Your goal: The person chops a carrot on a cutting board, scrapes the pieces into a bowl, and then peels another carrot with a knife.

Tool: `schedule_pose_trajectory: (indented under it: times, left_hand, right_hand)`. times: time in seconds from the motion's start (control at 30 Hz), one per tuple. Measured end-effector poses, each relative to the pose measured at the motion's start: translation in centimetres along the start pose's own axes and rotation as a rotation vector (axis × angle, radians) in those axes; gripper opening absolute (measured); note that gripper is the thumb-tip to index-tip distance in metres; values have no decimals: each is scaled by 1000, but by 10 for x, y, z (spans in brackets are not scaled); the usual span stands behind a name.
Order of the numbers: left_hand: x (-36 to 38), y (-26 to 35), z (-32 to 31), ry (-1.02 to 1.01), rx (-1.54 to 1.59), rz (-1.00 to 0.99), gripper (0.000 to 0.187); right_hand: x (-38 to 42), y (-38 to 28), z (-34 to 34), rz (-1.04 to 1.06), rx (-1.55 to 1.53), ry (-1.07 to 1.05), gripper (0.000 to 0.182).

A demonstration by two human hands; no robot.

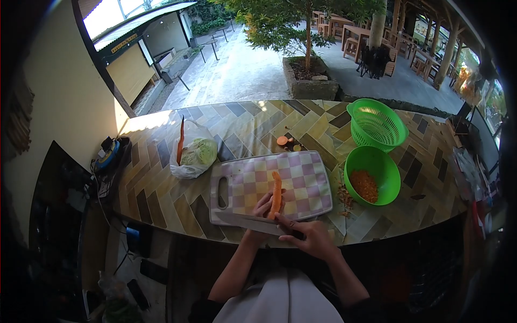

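Observation:
My left hand is wrapped round a peeled orange carrot, which points away from me over the cutting board. The board has a pink and cream checked pattern and a handle slot on its left. In my right hand is a knife; its broad blade points left across the board's near edge, in front of my left hand. The carrot's near end is right by the blade and my right fingertips. My left wrist is partly hidden behind the knife.
Right of the board, a green bowl contains shredded carrot, with a green colander behind it. Peelings lie beside the bowl. Carrot pieces lie beyond the board. To the left, a plastic bag holds cabbage, with a dark-orange carrot alongside.

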State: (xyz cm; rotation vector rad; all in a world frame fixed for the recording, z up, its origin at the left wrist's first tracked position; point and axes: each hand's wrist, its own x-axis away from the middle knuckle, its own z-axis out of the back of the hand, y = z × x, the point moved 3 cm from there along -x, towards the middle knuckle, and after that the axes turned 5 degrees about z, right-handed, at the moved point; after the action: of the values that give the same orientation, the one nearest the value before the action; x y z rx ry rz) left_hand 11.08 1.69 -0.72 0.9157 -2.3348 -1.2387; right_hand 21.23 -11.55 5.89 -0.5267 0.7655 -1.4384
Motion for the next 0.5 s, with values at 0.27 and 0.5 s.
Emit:
schedule_pose_trajectory:
  times: [0.27,0.5]
  left_hand:
    - [-4,-4,11,-132,23,33,37]
    - [-2,2,1,-64,45,154,43]
  right_hand:
    - [-2,5,-5,-7,64,-91,62]
    - [-6,12,-11,18,-96,-115,60]
